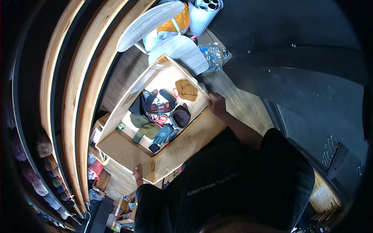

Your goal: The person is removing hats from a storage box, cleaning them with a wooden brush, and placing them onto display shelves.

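A large open cardboard box (171,165) is tilted in front of my body. My right hand (216,104) grips its rim on the right side, fingers closed over the edge. At the near left corner, my left hand (137,177) is closed on the rim, partly hidden by the cardboard. Inside lie a tan knit hat (187,90), a dark beanie (181,116), an olive cloth item (146,132), a pair of dark gloves (163,134) and a black curved item with red print (160,105). A small green roll (121,126) sits by the left wall.
Wooden shelves (74,97) curve along the left, with several knit hats (45,148) on the lower left. Beyond the box stand a pale round-topped stool (178,54), a white bin with rolls (204,15) and clear plastic wrap (211,56). A dark wall (295,58) rises at right.
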The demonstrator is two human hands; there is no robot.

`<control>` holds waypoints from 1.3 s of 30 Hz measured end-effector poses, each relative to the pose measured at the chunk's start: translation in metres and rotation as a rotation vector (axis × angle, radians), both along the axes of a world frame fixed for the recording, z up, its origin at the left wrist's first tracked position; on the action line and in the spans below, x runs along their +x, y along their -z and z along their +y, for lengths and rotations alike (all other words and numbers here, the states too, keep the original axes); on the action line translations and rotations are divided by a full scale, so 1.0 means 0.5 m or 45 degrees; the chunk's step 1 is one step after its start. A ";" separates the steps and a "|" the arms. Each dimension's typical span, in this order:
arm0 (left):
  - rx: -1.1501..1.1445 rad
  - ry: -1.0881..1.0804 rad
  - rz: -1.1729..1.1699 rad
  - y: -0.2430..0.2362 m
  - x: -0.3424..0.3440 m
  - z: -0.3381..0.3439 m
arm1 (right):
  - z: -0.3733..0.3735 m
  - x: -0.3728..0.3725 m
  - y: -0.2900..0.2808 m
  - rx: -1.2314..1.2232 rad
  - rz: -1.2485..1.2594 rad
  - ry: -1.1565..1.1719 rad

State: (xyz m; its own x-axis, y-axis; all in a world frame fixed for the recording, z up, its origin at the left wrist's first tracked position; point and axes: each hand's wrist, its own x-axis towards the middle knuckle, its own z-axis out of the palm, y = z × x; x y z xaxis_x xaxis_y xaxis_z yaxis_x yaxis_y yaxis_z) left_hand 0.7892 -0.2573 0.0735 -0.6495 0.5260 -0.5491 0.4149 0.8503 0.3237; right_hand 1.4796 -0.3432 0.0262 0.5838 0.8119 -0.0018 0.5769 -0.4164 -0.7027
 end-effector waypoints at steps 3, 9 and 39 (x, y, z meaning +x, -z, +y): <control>0.071 0.099 -0.109 0.004 -0.008 0.004 | 0.015 0.000 -0.013 0.116 -0.078 0.013; 0.039 0.180 -0.094 -0.034 -0.078 0.046 | -0.024 -0.045 -0.131 0.094 -0.148 0.096; 0.037 0.723 -0.163 -0.080 -0.097 0.158 | -0.371 -0.264 -0.367 -0.188 -0.046 0.512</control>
